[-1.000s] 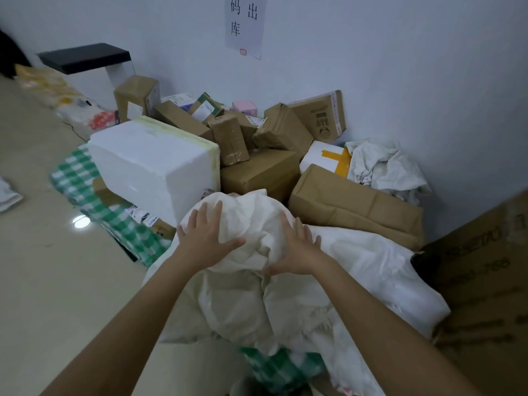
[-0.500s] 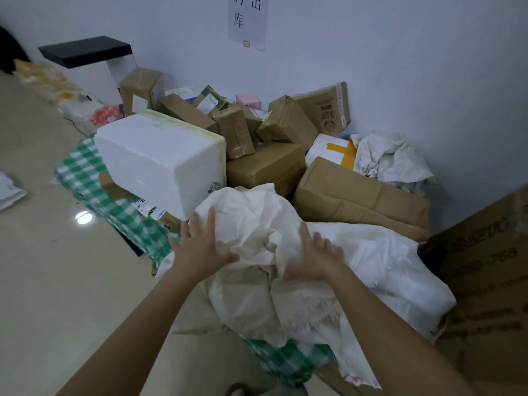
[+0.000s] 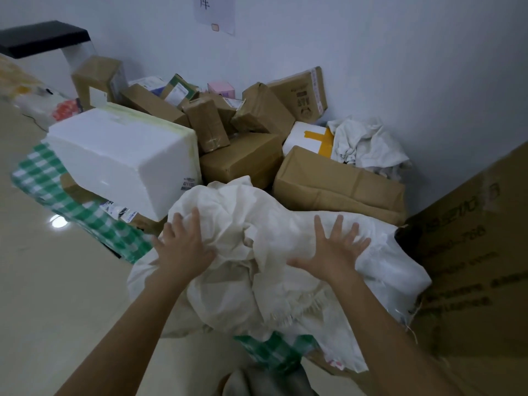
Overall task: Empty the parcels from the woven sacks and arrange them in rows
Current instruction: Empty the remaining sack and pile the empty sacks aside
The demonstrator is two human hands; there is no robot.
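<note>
White sack [image 3: 257, 252] lies crumpled just in front of foam box [image 3: 120, 158]. My left hand [image 3: 183, 250] presses it, fingers flat. My right hand [image 3: 331, 255] spread wide, holding nothing. Sack looks empty. Next: put aside, line up brown parcels [image 3: 337, 181].
</note>
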